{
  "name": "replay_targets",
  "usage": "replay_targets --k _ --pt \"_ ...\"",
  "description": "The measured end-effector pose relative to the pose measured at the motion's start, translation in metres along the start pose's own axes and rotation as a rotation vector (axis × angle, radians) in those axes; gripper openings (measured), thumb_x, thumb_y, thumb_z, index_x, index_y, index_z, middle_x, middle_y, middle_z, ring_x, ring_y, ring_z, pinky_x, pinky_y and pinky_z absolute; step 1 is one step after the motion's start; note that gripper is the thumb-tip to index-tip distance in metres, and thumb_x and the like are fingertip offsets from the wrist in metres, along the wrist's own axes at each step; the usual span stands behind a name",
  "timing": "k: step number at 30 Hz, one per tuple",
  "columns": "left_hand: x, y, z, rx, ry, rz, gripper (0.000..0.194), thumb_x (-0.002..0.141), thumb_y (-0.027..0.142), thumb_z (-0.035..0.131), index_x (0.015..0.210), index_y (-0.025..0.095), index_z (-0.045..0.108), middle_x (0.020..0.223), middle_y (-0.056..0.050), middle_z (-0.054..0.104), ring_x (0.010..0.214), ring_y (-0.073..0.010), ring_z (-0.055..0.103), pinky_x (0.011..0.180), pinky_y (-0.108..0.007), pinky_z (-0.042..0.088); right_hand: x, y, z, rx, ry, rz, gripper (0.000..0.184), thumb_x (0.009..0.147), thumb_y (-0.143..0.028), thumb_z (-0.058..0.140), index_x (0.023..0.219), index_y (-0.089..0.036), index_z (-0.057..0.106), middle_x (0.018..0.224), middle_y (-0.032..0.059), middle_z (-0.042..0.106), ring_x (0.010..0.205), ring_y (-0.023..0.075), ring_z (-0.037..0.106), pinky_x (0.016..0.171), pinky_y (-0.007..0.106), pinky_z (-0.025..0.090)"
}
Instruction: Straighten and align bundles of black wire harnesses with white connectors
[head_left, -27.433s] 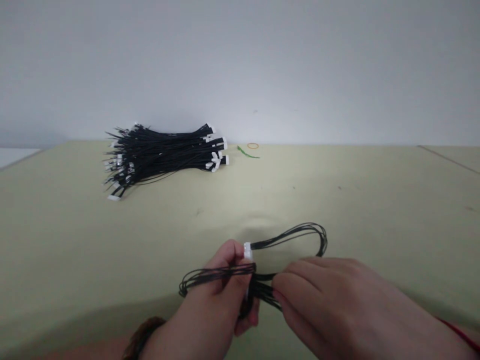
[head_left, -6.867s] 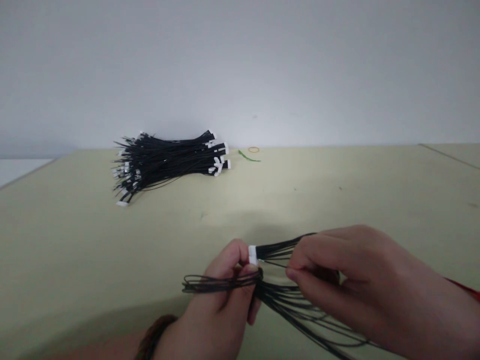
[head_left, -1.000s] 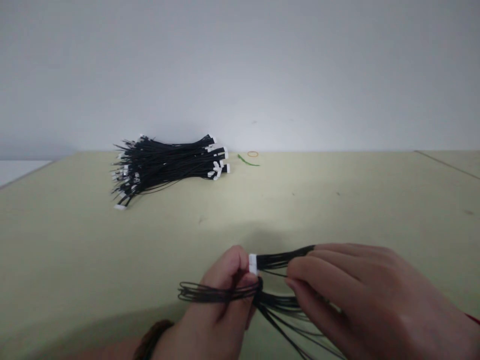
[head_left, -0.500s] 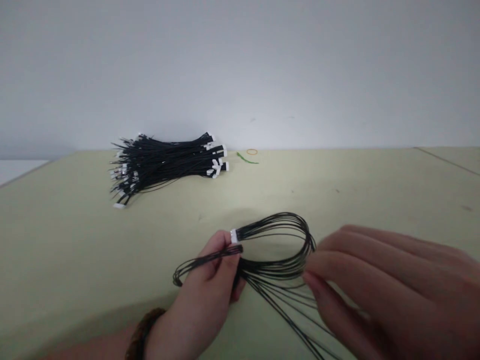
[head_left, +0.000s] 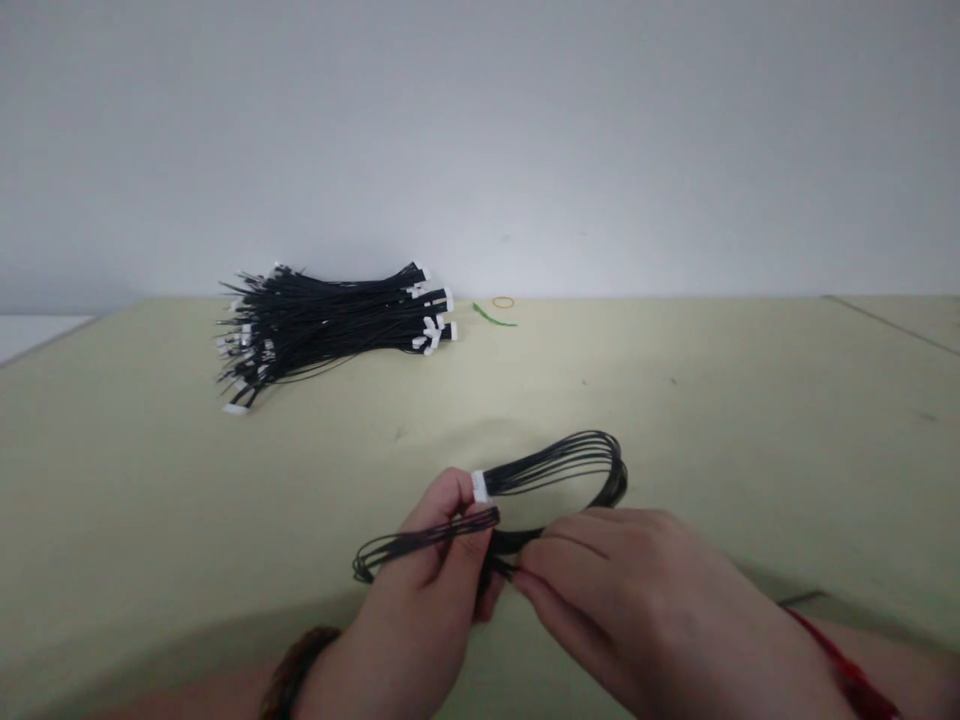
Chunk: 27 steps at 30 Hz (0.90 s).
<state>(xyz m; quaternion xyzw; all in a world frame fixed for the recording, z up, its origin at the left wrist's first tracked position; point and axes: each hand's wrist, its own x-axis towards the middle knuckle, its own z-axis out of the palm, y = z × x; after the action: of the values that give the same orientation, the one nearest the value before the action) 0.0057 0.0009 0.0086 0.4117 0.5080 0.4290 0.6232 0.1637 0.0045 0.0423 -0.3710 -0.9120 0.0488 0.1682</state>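
Note:
A wire harness of thin black wires [head_left: 555, 465] with a white connector [head_left: 480, 487] is looped between my hands above the table. My left hand [head_left: 431, 590] is closed around the wires, with the connector at its fingertips. A second, smaller loop of the wires [head_left: 397, 546] bends out to the left over that hand. My right hand [head_left: 630, 590] is closed on the gathered wires just right of my left thumb. Its fingers hide part of the bundle and the loose ends.
A pile of black wire harnesses [head_left: 337, 315] with white connectors lies at the back left of the pale table [head_left: 735, 450]. Beside it are a green strip [head_left: 495, 317] and a thin yellowish ring [head_left: 503, 302]. A white wall [head_left: 525, 130] rises behind.
My right hand has moved left, close to my left hand, and closed on the wires. The wires that fanned out to the lower right are gathered under it. The large loop is narrower.

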Motion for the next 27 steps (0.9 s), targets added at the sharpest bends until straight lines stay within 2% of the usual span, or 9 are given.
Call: replay_targets --k 8,12,14,16,18,19,21,23,27 --pt "0.0 0.002 0.003 0.1 0.018 0.052 0.017 0.084 0.034 0.048 0.072 0.023 0.049 0.049 0.007 0.039 0.046 -0.0101 0.035 0.043 -0.019 0.028 0.004 0.003 -0.001 -0.156 -0.011 -0.232 0.016 0.076 -0.006 0.046 0.067 -0.018 0.05 0.064 0.0007 0.053 0.052 0.0157 0.041 0.048 0.031 0.025" --pt "0.0 0.011 0.004 0.121 -0.015 0.042 0.016 0.084 0.029 0.045 0.07 0.022 0.045 0.049 0.008 0.037 0.043 -0.0085 0.032 0.04 -0.018 0.026 0.007 -0.002 -0.016 -0.089 -0.018 -0.134 0.013 0.073 -0.005 0.05 0.07 -0.017 0.053 0.065 -0.0004 0.056 0.052 0.014 0.044 0.049 0.028 0.03" --pt "0.0 0.014 0.005 0.14 -0.029 0.053 0.017 0.084 0.026 0.044 0.068 0.021 0.044 0.05 0.008 0.037 0.043 -0.0079 0.031 0.04 -0.018 0.026 0.01 0.004 -0.029 0.111 -0.096 0.032 0.02 0.073 -0.003 0.049 0.082 -0.018 0.058 0.07 -0.0017 0.058 0.057 0.0123 0.05 0.053 0.025 0.037" --pt "-0.001 0.014 0.006 0.164 -0.024 0.051 0.018 0.085 0.026 0.043 0.068 0.021 0.043 0.05 0.008 0.038 0.043 -0.0078 0.032 0.04 -0.017 0.026 0.013 0.02 -0.041 0.497 -0.303 0.154 0.028 0.074 -0.002 0.044 0.088 -0.02 0.061 0.071 -0.0026 0.059 0.061 0.0104 0.055 0.057 0.022 0.041" --pt "-0.001 0.012 0.005 0.17 -0.008 0.037 0.016 0.085 0.028 0.043 0.071 0.021 0.045 0.05 0.008 0.038 0.042 -0.0078 0.032 0.039 -0.018 0.026 0.016 0.043 -0.049 0.996 -0.553 0.159 0.024 0.08 -0.007 0.04 0.075 -0.017 0.062 0.064 -0.0015 0.057 0.055 0.0089 0.054 0.052 0.02 0.043" --pt "-0.001 0.01 0.005 0.164 0.001 0.026 0.015 0.085 0.03 0.043 0.073 0.021 0.047 0.05 0.008 0.038 0.042 -0.0078 0.032 0.039 -0.018 0.026 0.017 0.056 -0.05 1.193 -0.555 0.15 0.019 0.082 -0.013 0.046 0.074 -0.016 0.062 0.065 -0.0001 0.057 0.054 0.0094 0.054 0.051 0.021 0.043" --pt "0.0 0.007 0.005 0.14 0.011 0.016 0.015 0.085 0.032 0.044 0.076 0.021 0.048 0.052 0.008 0.039 0.041 -0.0074 0.033 0.039 -0.018 0.026 0.019 0.078 -0.048 1.329 -0.438 0.137 0.012 0.079 -0.025 0.059 0.073 -0.015 0.063 0.066 0.0004 0.056 0.056 0.0096 0.053 0.053 0.022 0.044" --pt "0.002 0.004 0.004 0.127 0.012 0.017 0.015 0.085 0.033 0.043 0.076 0.021 0.048 0.052 0.008 0.039 0.041 -0.0073 0.034 0.039 -0.017 0.026 0.023 0.093 -0.042 1.349 -0.192 0.154 0.019 0.078 -0.036 0.063 0.072 -0.018 0.061 0.07 -0.0009 0.053 0.065 0.0093 0.052 0.062 0.022 0.045" --pt "0.002 0.003 0.004 0.124 -0.007 0.02 0.015 0.086 0.033 0.041 0.077 0.021 0.046 0.049 0.008 0.037 0.042 -0.0078 0.033 0.039 -0.018 0.024 0.033 0.094 -0.044 1.436 0.3 0.231 0.021 0.092 -0.037 0.04 0.081 -0.028 0.055 0.068 -0.0066 0.045 0.058 0.0033 0.043 0.06 0.011 0.04"
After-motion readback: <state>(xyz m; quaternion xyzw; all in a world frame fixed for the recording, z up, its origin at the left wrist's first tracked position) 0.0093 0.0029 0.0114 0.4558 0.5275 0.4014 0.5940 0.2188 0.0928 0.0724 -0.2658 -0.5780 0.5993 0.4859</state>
